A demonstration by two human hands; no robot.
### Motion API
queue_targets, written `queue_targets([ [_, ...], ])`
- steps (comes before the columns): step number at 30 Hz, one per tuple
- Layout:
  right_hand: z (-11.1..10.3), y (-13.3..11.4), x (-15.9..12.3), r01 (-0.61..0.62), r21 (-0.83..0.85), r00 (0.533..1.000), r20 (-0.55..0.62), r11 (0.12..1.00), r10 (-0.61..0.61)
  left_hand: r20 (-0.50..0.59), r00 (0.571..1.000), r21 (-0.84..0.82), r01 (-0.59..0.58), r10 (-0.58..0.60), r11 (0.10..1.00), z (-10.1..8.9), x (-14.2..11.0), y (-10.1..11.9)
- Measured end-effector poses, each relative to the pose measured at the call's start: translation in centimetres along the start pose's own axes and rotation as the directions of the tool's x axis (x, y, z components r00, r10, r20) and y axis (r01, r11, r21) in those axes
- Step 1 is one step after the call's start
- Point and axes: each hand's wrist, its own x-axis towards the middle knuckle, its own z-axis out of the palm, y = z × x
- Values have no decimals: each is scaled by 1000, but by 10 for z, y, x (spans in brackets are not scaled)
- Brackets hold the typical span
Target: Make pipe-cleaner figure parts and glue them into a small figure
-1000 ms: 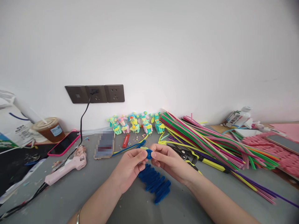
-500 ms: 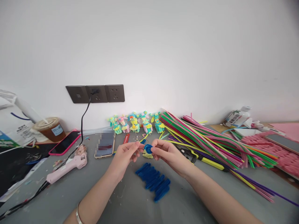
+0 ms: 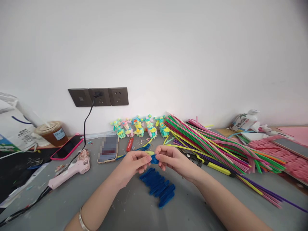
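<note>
Both hands meet over the grey table's middle. My left hand (image 3: 135, 162) and my right hand (image 3: 171, 158) pinch a small coiled blue pipe cleaner (image 3: 154, 159) between their fingertips; the fingers of both are closed round it. Just below them lies a row of several folded blue pipe-cleaner pieces (image 3: 158, 186) on the table. A silver bracelet (image 3: 81, 220) shows on my left wrist.
A large pile of coloured pipe cleaners (image 3: 211, 144) and yellow-handled pliers (image 3: 208, 165) lie to the right. Small pipe-cleaner figures (image 3: 139, 126) stand by the wall. To the left are a pink glue gun (image 3: 68, 172), two phones (image 3: 107, 148), a drink cup (image 3: 51, 133) and a wall socket (image 3: 98, 96).
The hands shifted slightly and drew close together again; the blue coil is turned and held lower between the fingertips. The blue pieces on the table have not moved.
</note>
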Motion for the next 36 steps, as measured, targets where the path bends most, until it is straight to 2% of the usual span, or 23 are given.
queue_targets([
  [3, -1, 1, -1, -56, 52, 998, 31, 997, 55, 85, 995, -76, 68, -61, 995, 0, -1, -2],
  [7, -2, 1, -2, -82, 70, 995, 54, 994, 79, 102, 992, -72, 79, -72, 994, 2, -2, -2],
  [14, -4, -4, -3, -97, 33, 995, 12, 995, 96, 4, 1000, 92, 9, -10, 996, 2, -2, 2],
  [19, -3, -2, -1, -115, -13, 993, -27, 993, 115, -74, 994, 316, -51, 78, 947, -2, 0, 0],
  [21, -2, 0, 0, -125, -11, 991, -45, 992, 125, -90, 990, 358, -71, 110, 931, -2, 1, 0],
  [26, 1, 3, 1, -138, 87, 986, -78, 987, 145, -155, 981, 260, -70, 113, 963, 2, 1, -1],
  [30, 5, 5, 2, -119, 177, 987, -88, 977, 136, -280, 943, 213, -122, 181, 969, 7, 2, -4],
  [33, 7, 6, 3, -118, 223, 984, -105, 968, 144, -331, 935, 90, -100, 125, 991, 11, 3, -7],
  [36, 8, 6, 3, -122, 239, 980, -122, 963, 154, -315, 948, -66, -78, 53, 995, 16, 4, -9],
])
